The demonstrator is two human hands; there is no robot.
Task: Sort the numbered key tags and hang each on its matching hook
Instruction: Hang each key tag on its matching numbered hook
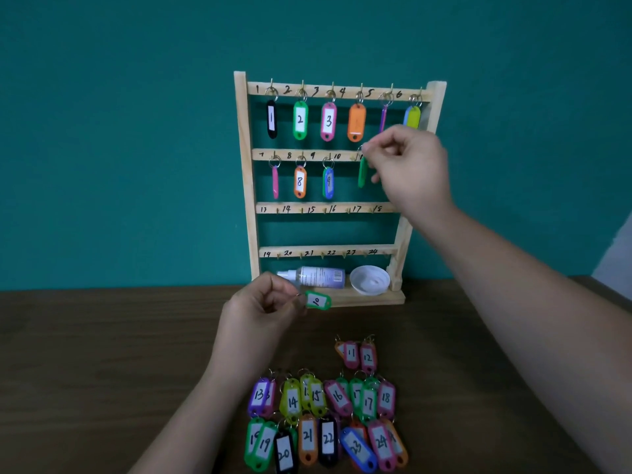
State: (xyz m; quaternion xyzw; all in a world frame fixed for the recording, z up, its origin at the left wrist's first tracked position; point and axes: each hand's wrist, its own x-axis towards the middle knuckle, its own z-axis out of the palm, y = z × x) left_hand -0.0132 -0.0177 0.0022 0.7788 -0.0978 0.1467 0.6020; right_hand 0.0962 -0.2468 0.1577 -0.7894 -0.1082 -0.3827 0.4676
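Green tags (318, 300): one left hand (263, 304), one right hand (412, 165)

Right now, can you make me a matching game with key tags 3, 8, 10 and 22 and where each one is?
Things:
1. tag 3
2. tag 8
3. tag 10
4. tag 22

Places:
A. lying on the table
B. hanging from the top rail
C. pinched in the left hand
D. hanging from the second rail

Pairs: 1-B, 2-D, 3-C, 4-A.
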